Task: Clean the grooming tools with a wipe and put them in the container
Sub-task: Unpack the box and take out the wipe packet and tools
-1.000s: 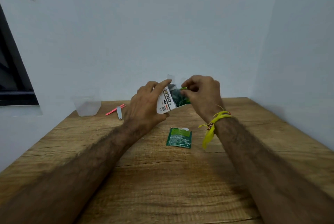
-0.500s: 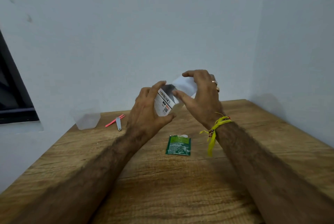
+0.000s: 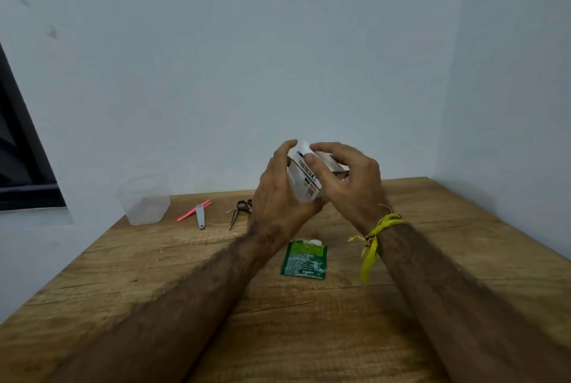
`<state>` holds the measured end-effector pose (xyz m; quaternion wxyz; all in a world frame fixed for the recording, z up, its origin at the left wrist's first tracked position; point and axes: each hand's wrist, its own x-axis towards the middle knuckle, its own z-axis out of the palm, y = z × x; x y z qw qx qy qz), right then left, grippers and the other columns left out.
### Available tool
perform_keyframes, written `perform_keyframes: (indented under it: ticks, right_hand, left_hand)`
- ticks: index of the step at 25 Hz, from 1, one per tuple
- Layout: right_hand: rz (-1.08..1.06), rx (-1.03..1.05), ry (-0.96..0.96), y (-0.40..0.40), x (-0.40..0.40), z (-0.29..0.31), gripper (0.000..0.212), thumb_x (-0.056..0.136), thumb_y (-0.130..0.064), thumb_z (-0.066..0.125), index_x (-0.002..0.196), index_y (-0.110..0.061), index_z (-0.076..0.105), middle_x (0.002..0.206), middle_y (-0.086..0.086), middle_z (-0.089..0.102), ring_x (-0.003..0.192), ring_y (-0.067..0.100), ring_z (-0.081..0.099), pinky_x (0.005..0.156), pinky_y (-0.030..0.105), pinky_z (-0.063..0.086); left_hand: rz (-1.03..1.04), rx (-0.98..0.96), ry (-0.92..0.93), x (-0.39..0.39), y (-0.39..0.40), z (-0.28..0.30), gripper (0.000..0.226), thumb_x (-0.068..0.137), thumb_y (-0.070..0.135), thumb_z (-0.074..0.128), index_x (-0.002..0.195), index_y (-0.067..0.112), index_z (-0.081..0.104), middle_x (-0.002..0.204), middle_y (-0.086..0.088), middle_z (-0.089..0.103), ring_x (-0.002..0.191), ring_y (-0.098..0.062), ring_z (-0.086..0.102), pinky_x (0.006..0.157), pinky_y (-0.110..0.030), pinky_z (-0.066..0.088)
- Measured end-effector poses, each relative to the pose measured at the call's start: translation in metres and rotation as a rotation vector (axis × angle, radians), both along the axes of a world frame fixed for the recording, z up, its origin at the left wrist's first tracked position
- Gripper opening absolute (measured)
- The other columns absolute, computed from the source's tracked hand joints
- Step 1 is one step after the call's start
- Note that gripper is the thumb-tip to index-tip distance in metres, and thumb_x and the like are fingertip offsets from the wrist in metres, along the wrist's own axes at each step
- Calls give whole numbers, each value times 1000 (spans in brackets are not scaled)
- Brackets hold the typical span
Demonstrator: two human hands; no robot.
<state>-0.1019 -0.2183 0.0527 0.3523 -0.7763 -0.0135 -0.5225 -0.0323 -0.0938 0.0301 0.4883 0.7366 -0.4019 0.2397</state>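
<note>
Both hands, left hand (image 3: 279, 188) and right hand (image 3: 346, 180), grip a small white printed cardboard box (image 3: 304, 177) above the wooden counter (image 3: 309, 321). Metal nail clipper (image 3: 200, 215), small scissors (image 3: 239, 211) and clear plastic container (image 3: 143, 200) wait behind, uncleaned. The torn green wipe sachet (image 3: 304, 259) likely comes next.

A wooden table (image 3: 309, 336) with a visible grain fills the lower part of the view, pushed into a corner between two plain pale blue-grey walls (image 3: 247, 58). The back wall carries a few faint smudges near its upper left. At the far left edge, part of a dark window frame (image 3: 21, 147) shows, slanting down to a pale sill.
</note>
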Motion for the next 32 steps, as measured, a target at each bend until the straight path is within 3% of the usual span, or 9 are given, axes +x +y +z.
perform_keyframes:
  ticks: [4,7,12,14,17,20,23,28,32]
  right_hand:
    - [-26,17,28,-1,6,-4,24,88,-33,68,110,-26,74,106,-8,74,98,5,68,78,35,59]
    - [-7,45,57,-1,5,-5,26,89,-33,69,113,-25,74,117,-2,72,109,5,65,88,36,57]
    - [-25,-208,261,5,6,-8,41,90,-39,65,129,-26,63,147,9,49,134,22,47,110,41,43]
    - [-68,-150,230,3,2,-5,41,86,-30,69,127,-25,66,140,8,56,129,20,52,107,39,45]
    - [-250,-94,112,-8,1,-5,36,83,-29,70,118,-19,72,119,7,66,110,21,61,95,39,51]
    - [-363,-125,217,-20,8,-11,33,89,-34,63,120,-22,70,131,10,59,120,30,54,101,42,45]
    - [-457,-128,307,-27,21,-17,34,93,-37,58,122,-23,69,135,11,56,123,34,50,101,41,40]
    - [-564,-147,346,-33,54,-14,39,92,-44,58,119,-19,69,118,11,61,106,33,57,88,38,46]
    - [-573,-148,351,-33,75,-18,42,90,-46,59,121,-19,68,118,12,62,108,35,57,91,39,44]
  left_hand:
    - [34,28,11,1,5,0,112,63,44,90,149,35,19,122,7,53,112,-18,57,82,-46,58]
    - [49,33,11,-1,5,-1,113,63,46,90,149,37,17,121,7,53,112,-19,58,81,-46,58]
    - [20,-25,85,4,9,0,113,62,44,88,150,36,17,115,12,55,101,-16,62,76,-46,59]
    - [-41,47,120,3,10,3,120,63,43,91,153,31,13,121,7,58,105,-15,62,82,-45,59]
    - [-28,224,158,4,23,3,130,57,45,95,155,29,12,143,-5,50,133,-21,47,104,-41,47]
    - [98,296,84,10,58,-15,98,73,37,88,149,28,28,143,-2,52,130,-17,49,104,-35,43]
    - [180,284,26,17,79,-25,68,85,27,77,144,23,42,133,0,61,123,-18,54,105,-41,46]
    - [221,383,-88,34,67,-26,51,95,28,64,143,20,46,138,-6,58,131,-25,48,106,-48,43]
    - [227,352,-94,46,67,-31,46,96,24,63,140,20,51,136,-5,60,129,-25,49,105,-47,44]
